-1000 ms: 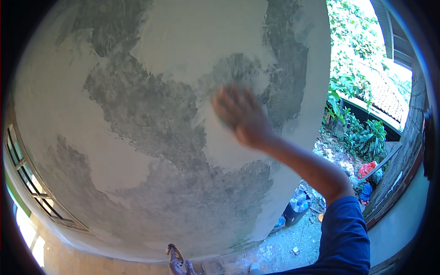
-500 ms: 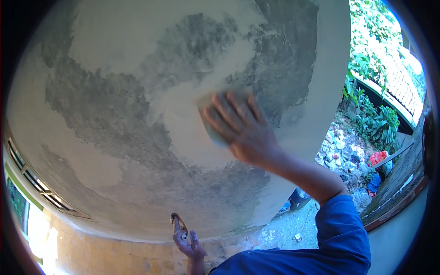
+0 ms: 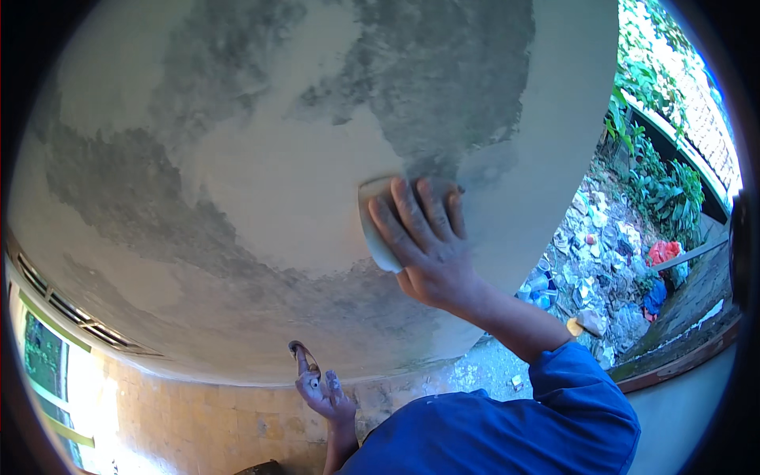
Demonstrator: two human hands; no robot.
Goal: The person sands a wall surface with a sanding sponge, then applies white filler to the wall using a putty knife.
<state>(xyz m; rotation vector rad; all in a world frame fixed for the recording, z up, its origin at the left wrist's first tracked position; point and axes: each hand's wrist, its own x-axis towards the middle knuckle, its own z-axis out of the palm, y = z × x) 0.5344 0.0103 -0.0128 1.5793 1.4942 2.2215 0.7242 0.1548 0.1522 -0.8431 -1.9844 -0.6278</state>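
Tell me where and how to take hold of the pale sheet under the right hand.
Take the pale sheet by its left edge, coming from the left along the wall. That edge juts out bare past the right hand, which covers much of the rest; the sheet looks flat and thin, so a pinching grip would probably suit.

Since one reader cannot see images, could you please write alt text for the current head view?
A person's right hand presses a pale flat sheet against a patchy grey-and-white wall. Below, the left hand holds a curved strip; outside at right, litter lies near green plants.
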